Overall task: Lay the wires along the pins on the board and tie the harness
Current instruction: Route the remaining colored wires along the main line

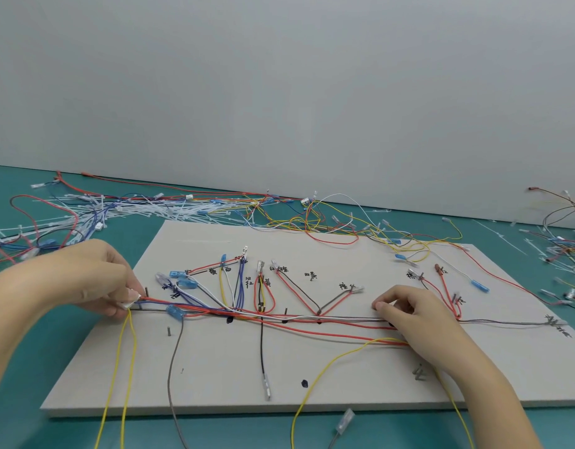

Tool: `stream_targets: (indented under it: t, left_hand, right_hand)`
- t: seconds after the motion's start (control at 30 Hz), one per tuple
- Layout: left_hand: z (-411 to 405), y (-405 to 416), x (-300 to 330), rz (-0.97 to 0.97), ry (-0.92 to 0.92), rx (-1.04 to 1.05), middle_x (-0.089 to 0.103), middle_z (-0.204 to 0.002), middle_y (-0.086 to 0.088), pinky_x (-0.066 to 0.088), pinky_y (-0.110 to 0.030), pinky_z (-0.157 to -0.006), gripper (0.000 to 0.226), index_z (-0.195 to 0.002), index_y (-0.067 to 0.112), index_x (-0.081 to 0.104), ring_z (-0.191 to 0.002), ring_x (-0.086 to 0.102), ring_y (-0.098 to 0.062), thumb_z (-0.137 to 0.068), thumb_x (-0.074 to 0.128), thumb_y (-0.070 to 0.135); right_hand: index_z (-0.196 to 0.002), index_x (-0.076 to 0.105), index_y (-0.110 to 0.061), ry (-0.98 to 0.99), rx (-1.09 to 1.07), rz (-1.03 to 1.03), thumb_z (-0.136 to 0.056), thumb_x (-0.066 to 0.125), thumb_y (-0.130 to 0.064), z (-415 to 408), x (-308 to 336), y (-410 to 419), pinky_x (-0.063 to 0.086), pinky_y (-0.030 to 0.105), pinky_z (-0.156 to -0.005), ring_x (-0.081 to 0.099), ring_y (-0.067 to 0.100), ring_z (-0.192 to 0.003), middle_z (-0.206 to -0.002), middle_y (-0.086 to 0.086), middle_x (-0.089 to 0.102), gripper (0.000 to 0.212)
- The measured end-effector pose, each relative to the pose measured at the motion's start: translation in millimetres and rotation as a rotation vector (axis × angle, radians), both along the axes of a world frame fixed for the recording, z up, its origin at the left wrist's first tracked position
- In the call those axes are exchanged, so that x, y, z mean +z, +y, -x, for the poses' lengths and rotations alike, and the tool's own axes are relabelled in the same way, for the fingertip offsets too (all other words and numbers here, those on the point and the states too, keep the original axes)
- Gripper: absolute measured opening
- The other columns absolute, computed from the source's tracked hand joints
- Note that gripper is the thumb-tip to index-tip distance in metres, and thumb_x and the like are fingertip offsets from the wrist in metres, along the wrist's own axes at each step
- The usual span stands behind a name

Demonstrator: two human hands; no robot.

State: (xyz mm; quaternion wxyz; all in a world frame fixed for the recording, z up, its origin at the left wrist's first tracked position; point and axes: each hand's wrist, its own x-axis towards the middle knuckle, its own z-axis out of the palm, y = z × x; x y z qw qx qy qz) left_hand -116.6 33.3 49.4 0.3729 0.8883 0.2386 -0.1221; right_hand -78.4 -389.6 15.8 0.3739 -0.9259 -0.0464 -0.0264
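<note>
Both hands pinch thin wires (312,317) over matte board (214,377): left hand (95,280), right hand (412,312).

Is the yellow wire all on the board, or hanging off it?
Hanging off: the yellow wire loops over the board's front edge onto the green table.

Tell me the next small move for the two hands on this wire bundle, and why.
Probably pull the bundle taut between both hands along the pin row. The left hand pinches the white connector beside a pin, the right hand presses the wires to the board, yet some red strands sag below the line.
</note>
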Motion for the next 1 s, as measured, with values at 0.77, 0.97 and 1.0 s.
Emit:
stream_targets:
  t: [0.77,0.97,1.0]
  left_hand:
    - [-16,18,-13,0.026,-0.02,-0.055,0.063,-0.058,-0.022,0.052,-0.025,-0.04,0.026,-0.074,0.003,0.047,-0.052,0.066,-0.034,-0.08,0.067,-0.013]
    - [-25,19,-16,0.001,0.013,-0.085,0.062,-0.054,-0.019,0.05,-0.023,-0.039,0.025,-0.074,0.003,0.046,-0.049,0.067,-0.032,-0.084,0.06,-0.015]
    - [-26,20,-15,0.008,0.027,-0.09,0.063,-0.055,-0.02,0.05,-0.023,-0.04,0.024,-0.076,0.003,0.046,-0.05,0.067,-0.032,-0.084,0.059,-0.016]
  right_hand:
    - [-0.075,0.068,-0.026,-0.014,-0.01,0.03,-0.09,0.062,-0.024,-1,-1,1,0.029,0.023,-0.049,0.043,0.0,-0.047,-0.048,-0.014,0.05,0.016]
    - [-0.075,0.068,-0.025,-0.013,-0.008,0.03,-0.09,0.061,-0.023,0,-1,1,0.028,0.024,-0.05,0.042,0.001,-0.047,-0.047,-0.012,0.047,0.017]
    - [-0.075,0.068,-0.025,-0.014,-0.006,0.031,-0.09,0.061,-0.023,0,0,1,0.029,0.025,-0.05,0.042,0.001,-0.047,-0.047,-0.012,0.047,0.017]
